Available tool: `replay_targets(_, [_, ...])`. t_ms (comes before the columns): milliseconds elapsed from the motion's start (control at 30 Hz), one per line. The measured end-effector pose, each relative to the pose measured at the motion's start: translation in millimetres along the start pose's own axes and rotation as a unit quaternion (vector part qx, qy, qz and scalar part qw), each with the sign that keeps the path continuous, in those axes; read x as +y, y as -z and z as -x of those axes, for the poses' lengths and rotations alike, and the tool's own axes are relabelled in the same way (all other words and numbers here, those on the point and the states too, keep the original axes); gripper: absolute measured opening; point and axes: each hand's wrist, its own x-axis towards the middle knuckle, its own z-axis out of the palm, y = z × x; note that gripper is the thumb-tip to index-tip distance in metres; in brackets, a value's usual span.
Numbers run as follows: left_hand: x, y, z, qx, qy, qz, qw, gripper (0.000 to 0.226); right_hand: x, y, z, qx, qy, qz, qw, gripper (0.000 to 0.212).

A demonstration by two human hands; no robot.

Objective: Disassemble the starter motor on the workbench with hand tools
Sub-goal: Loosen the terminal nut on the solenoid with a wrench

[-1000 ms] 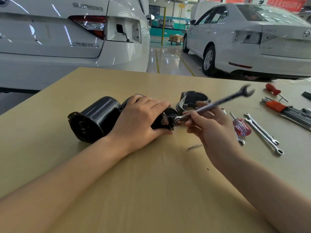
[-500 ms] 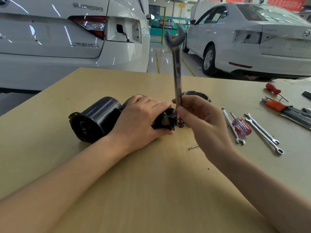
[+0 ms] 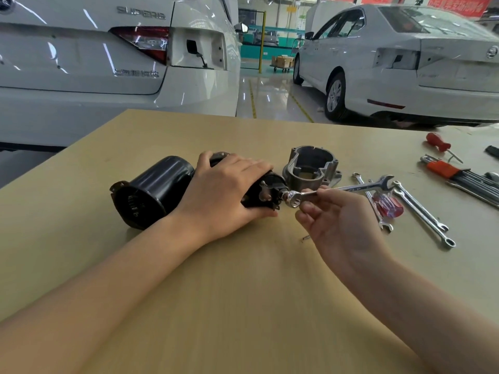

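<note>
Steel and copper make the starter motor (image 3: pixel 162 190) a heavy, rigid lump, by the look of it, and its round black body would likely roll on the surface (image 3: pixel 243 306) if nothing held it. It lies on its side left of the middle, open end toward the near left. The left hand (image 3: pixel 226 190) lies over its right half, fingers curled down round the dark end, which seems the sensible hold: broad, firm, and clear of the small terminals. The right hand (image 3: pixel 343 225) pinches the spanner (image 3: pixel 340 188) by its shank between thumb and fingertips, with the ring end seated on a nut at the motor's right end and the open end pointing far right. Such a light pinch suits a nut already loose; a tight one would call for a fuller hold farther out on the handle. A grey housing (image 3: pixel 310 168) stands just behind, apart from the motor.
</note>
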Motion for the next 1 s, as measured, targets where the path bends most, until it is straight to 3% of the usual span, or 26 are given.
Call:
replay_targets(500, [0.5, 0.4, -1.2, 0.011, -0.006, 0.003, 1.000, 0.066, 1.9, 0.3, -2.5, 0.009, 0.012, -0.010, 1.000, 0.016])
replay_targets(1000, [-1.4, 1.5, -0.2, 0.002, -0.003, 0.005, 1.000, 0.071, -3.4, 6.0, -8.0, 0.017, -0.038, 0.013, 0.999, 0.012])
